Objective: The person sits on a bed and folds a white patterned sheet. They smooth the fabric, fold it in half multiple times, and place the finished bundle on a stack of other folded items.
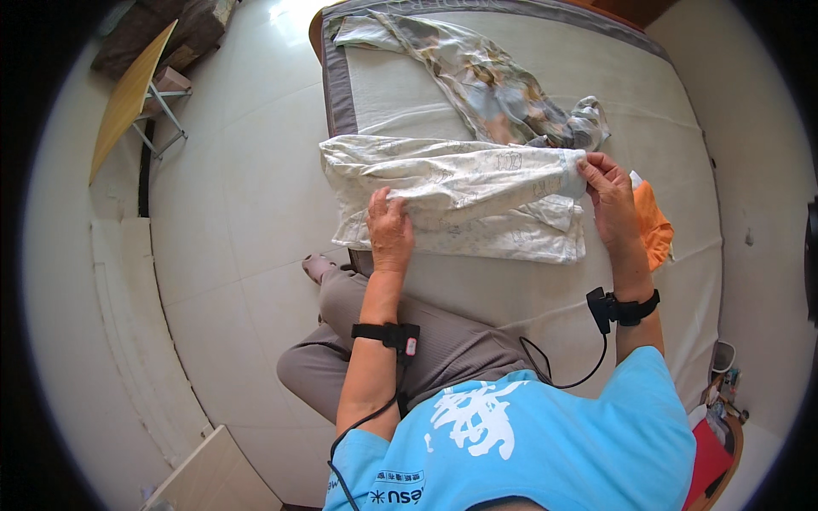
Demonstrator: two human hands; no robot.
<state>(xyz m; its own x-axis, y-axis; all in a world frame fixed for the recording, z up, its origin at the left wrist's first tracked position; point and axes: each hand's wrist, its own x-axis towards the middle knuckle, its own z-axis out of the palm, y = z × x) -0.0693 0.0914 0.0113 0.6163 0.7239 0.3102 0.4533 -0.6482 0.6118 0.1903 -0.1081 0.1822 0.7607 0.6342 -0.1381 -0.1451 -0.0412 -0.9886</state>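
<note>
A pair of light patterned fabric trousers [460, 198] lies spread sideways on the bed mat [498, 287] before me, its waist end seeming to be at the left. My right hand [607, 185] pinches the bluish cuff at the right end of the upper leg between thumb and fingers. My left hand [390, 227] rests on the fabric's left part, palm down, fingers slightly apart and gripping nothing. Beyond the trousers lies a crumpled multicoloured printed garment [498, 83]. Orange cloth [652, 223] lies just right of my right hand, partly hidden by my arm.
The grey-edged bed borders the tiled floor [255, 191] on the left and a wall [748, 160] on the right. A tilted wooden-topped folding table [131, 105] stands at the upper left. Small items fill a shelf [735, 441] at lower right. Cables hang from both wrist straps.
</note>
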